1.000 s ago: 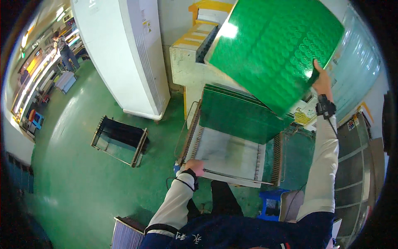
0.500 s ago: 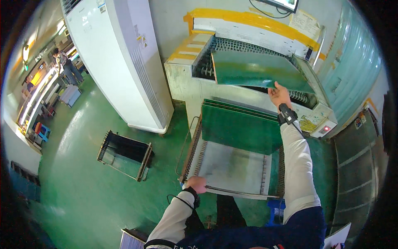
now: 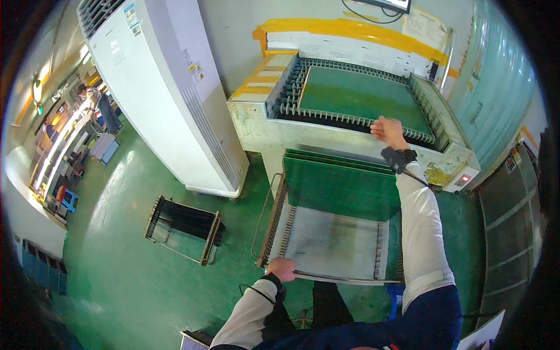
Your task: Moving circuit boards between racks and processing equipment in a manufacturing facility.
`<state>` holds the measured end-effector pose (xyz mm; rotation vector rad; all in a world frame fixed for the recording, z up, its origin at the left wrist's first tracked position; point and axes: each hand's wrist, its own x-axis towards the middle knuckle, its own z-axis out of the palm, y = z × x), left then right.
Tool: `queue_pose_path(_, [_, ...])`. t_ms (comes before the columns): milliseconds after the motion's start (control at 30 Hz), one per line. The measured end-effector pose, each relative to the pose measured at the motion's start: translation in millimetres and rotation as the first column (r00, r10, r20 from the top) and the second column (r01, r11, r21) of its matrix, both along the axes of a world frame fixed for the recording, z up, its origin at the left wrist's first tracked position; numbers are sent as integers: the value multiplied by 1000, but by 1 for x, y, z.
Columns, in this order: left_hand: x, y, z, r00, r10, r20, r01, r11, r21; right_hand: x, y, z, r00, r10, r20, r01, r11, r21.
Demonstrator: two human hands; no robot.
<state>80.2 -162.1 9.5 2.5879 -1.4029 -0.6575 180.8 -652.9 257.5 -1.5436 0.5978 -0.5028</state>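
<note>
Green panel (image 3: 361, 96) lies flat, long axis left-right, right hand (image 3: 386, 129) loosely curled at its near edge.

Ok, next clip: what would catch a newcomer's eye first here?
Probably the big green panel lying flat on the roller bed of the machine at top centre, with the right hand at its near edge. Below it, more green panels stand in a slotted cart, whose front rail the left hand grips.

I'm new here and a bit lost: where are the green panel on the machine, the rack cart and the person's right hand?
green panel (image 3: 361, 93), head view, middle of its flat face.
rack cart (image 3: 335, 245), head view, bare grey tray floor.
right hand (image 3: 388, 131), head view, back of the hand.
</note>
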Motion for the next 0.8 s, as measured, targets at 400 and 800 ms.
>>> queue_pose_path(400, [2, 3, -26, 999, -35, 33, 40, 987, -154, 1, 4, -3, 856, -412, -312, -154, 372, -915])
queue_pose_path(800, [2, 0, -13, 997, -77, -6, 77, 995, -59, 34, -19, 5, 839, -379, -391, -191, 468, -863])
